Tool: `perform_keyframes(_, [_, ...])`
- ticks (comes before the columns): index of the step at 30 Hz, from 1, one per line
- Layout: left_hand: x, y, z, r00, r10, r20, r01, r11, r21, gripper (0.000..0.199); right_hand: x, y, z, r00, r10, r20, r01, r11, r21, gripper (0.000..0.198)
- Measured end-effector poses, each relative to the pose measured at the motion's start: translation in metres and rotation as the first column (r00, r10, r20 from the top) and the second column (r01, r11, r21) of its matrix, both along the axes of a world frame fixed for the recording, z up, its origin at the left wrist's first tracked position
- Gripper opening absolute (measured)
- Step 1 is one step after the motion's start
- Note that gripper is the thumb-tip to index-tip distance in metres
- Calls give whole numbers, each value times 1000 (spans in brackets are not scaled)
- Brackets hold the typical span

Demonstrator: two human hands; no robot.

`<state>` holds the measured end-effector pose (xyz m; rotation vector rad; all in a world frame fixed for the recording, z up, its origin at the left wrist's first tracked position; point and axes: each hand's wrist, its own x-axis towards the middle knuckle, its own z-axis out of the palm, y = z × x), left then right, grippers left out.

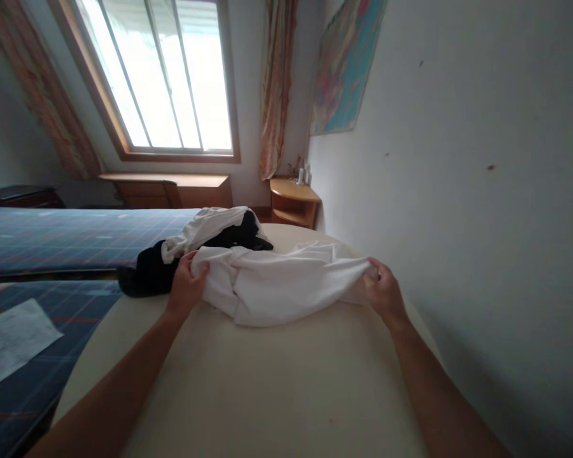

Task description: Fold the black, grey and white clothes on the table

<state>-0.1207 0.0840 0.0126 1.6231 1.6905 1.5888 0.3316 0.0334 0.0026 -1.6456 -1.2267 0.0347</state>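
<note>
A white cloth garment (281, 286) is stretched between my two hands over a round cream table (277, 388); its exact kind does not show. My left hand (188, 284) is closed on its left end, thumb toward the middle. At the right end, my right hand (382, 289) pinches a corner of the fabric. The garment's lower edge sags in a curve close to the tabletop. Just behind and left of it lies a heap of black clothing (155, 272) and other white clothing (210, 228), touching or nearly touching my left hand.
Left of the table is a bed with a blue plaid cover (95, 238), and a paper sheet (16, 340) lies on plaid fabric nearer me. A white wall (482, 242) runs close along the right. Behind stand a corner shelf (293, 191) and a wooden desk (200, 184) below the window.
</note>
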Motion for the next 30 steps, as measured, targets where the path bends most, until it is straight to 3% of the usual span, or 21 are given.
perform_keyframes(4, [7,-8,-1,934,-215,-284,195,976,-98,59,-2,4,-14,984,143,111,-133,987,-87,77])
perform_keyframes(7, [7,-14,-1,861,-224,-457,152,970,-189,66,-9,-5,-13,952,249,179,-210,955,-211,80])
perform_keyframes(10, [2,-17,0,829,-213,-518,66,955,-288,70,-16,-14,-9,894,385,227,-295,891,-346,72])
perform_keyframes(13, [-3,-15,7,865,-206,-458,84,959,-272,66,-16,-12,-5,845,464,268,-350,857,-379,36])
perform_keyframes(15, [-8,-13,14,939,-148,-310,96,979,-179,58,-13,-7,-3,864,428,265,-345,887,-306,23])
perform_keyframes(19, [-19,-7,27,999,-12,52,16,998,-59,49,-8,-3,3,953,243,182,-222,967,-127,35])
perform_keyframes(22, [-22,-5,28,990,19,137,-20,1000,7,42,-10,-5,8,968,193,160,-174,977,-122,36])
perform_keyframes(25, [-19,-8,27,984,-162,70,165,986,-35,56,-16,-6,11,967,190,169,-168,977,-132,37])
perform_keyframes(28, [-15,-13,28,884,-467,9,462,872,-164,89,-22,-7,13,959,202,197,-177,975,-136,38])
perform_keyframes(30, [-14,-16,31,843,-538,-8,524,824,-214,100,-26,-11,16,954,195,229,-170,978,-125,39])
